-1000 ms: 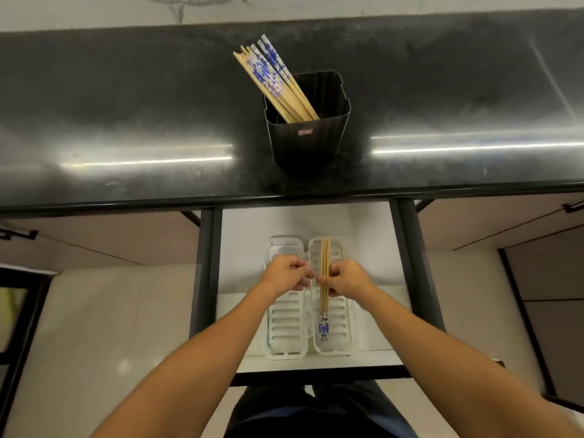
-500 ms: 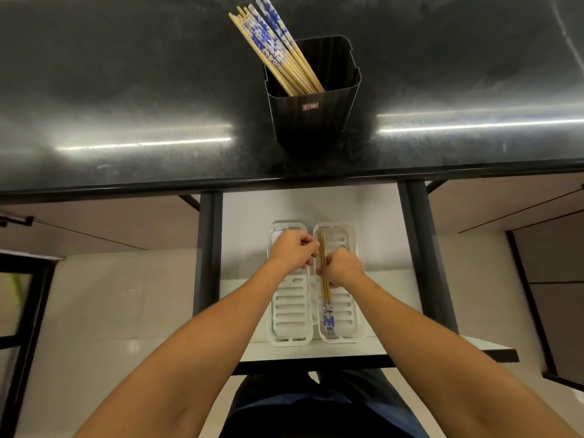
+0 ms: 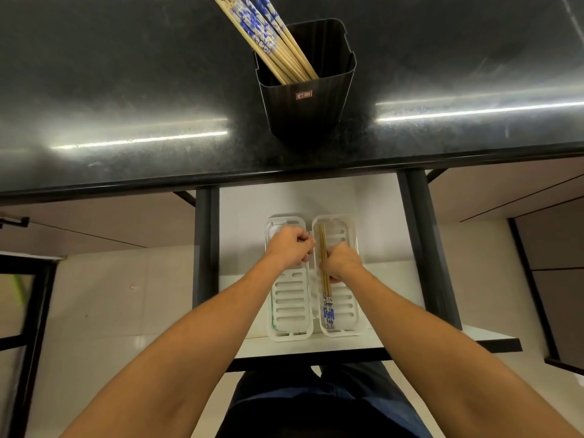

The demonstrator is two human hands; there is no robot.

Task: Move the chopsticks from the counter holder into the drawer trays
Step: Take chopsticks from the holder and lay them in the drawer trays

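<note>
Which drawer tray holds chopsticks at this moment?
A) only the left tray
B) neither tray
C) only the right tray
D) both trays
C: the chopsticks lie lengthwise in the right tray under the right hand, while the slats of the left tray that show are bare, the left hand hiding its far end.

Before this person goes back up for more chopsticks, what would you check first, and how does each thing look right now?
1. Chopsticks in the right tray lie lengthwise inside it: ok.
2. Right hand has let go of them: not ok, fingers look curled at them.
3. Left hand is free: cannot tell, it is a closed fist.
4. Left tray has room: ok, nothing seen in it.
5. Black holder stands upright on the counter: ok.
6. Chopsticks in the holder remain to move: ok, a bundle leans out.
</note>
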